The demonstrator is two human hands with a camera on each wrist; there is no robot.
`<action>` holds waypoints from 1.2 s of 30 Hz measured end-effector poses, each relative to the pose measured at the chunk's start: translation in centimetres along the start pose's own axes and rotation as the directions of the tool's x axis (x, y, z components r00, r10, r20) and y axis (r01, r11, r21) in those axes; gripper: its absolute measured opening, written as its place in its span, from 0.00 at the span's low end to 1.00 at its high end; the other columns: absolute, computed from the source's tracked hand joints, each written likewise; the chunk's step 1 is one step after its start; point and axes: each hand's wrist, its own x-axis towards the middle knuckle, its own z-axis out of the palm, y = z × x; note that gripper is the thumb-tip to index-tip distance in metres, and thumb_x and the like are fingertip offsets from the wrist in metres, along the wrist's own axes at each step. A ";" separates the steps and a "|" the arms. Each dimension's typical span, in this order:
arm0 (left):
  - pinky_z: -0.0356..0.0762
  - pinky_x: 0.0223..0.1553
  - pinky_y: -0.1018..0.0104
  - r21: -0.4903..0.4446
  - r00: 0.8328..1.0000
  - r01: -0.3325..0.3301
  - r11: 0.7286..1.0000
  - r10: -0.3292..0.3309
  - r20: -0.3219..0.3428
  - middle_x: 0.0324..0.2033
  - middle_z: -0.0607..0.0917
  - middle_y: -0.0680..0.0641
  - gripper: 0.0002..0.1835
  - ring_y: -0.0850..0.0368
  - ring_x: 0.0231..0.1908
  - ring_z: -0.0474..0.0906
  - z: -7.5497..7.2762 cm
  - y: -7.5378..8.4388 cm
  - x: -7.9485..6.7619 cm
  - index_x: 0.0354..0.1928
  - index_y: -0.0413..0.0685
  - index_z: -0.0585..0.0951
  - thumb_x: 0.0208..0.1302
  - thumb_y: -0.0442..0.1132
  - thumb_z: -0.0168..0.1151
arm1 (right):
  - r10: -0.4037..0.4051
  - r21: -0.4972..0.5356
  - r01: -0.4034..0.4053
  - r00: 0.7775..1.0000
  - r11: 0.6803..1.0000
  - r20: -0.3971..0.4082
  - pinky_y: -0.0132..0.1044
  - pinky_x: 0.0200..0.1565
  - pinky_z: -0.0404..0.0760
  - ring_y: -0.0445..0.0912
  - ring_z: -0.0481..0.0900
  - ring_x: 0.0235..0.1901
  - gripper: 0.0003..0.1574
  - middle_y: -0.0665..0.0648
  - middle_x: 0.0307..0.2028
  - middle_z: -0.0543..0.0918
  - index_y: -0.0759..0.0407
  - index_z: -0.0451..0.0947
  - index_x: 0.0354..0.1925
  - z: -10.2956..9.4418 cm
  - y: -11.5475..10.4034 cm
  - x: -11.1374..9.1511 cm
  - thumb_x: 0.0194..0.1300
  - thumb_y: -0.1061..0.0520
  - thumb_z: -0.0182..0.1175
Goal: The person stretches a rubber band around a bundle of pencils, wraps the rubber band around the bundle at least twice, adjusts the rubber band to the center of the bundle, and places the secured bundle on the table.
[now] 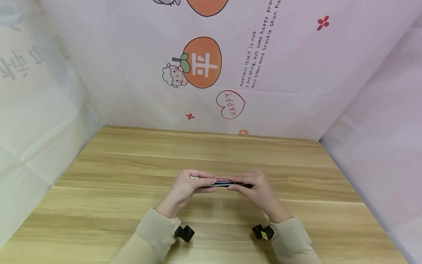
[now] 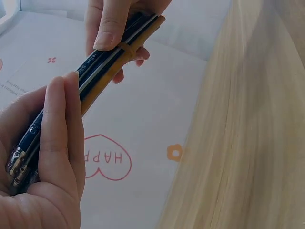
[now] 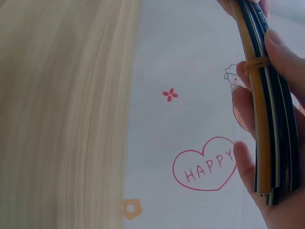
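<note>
A bundle of pencils (image 1: 224, 182), mostly dark blue with a yellow one along one side, is held level above the table between both hands. My left hand (image 1: 188, 185) grips one end, where metal ferrules (image 2: 18, 164) show in the left wrist view. My right hand (image 1: 255, 187) holds the other part, its thumb pressed along the pencils close to a tan rubber band (image 3: 258, 63). The band goes round the bundle. Plain flat pencil ends (image 3: 267, 193) rest near the right palm.
A wood-grain table (image 1: 132, 216) lies under the hands. White printed cloth (image 1: 148, 99) walls the back and both sides. Black wrist cameras are strapped at the beige left sleeve (image 1: 155, 231) and right sleeve (image 1: 291, 234).
</note>
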 end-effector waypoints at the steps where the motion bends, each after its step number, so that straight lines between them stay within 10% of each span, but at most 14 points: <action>1: 0.83 0.43 0.58 0.000 1.000 0.000 1.000 0.000 0.003 0.39 0.84 0.34 0.15 0.44 0.35 0.84 0.0 0.0 0.0 0.40 0.28 0.82 0.49 0.30 0.70 | -0.009 -0.003 0.009 1.000 1.000 -0.003 0.37 0.38 0.76 0.45 0.84 0.32 0.17 0.53 0.32 0.87 0.57 0.86 0.35 0.1 0.0 0.1 0.41 0.61 0.74; 11: 0.83 0.43 0.61 -0.046 0.997 0.018 0.999 -0.014 0.078 0.42 0.83 0.35 0.11 0.49 0.34 0.85 -0.8 0.8 -0.3 0.41 0.32 0.82 0.55 0.29 0.65 | 0.175 -0.029 -0.174 0.983 0.984 0.062 0.35 0.38 0.81 0.40 0.81 0.35 0.22 0.48 0.35 0.86 0.54 0.85 0.41 -1.0 0.0 -0.2 0.43 0.55 0.74; 20: 0.85 0.39 0.60 0.015 0.999 -0.029 0.999 0.030 -0.040 0.39 0.84 0.38 0.23 0.47 0.31 0.84 0.0 -0.1 0.0 0.42 0.26 0.79 0.55 0.42 0.68 | -0.035 -0.205 0.044 0.998 0.978 0.045 0.41 0.37 0.80 0.44 0.84 0.32 0.18 0.52 0.33 0.87 0.58 0.85 0.36 -0.4 -0.7 0.4 0.42 0.56 0.73; 36: 0.85 0.37 0.59 0.071 0.999 -0.038 0.997 0.039 -0.019 0.33 0.85 0.38 0.22 0.53 0.26 0.84 1.1 -0.8 0.0 0.40 0.27 0.81 0.54 0.42 0.69 | -0.093 -0.313 0.108 0.994 0.944 0.063 0.36 0.31 0.82 0.42 0.84 0.29 0.21 0.51 0.31 0.87 0.56 0.85 0.38 1.1 -1.9 0.6 0.46 0.47 0.70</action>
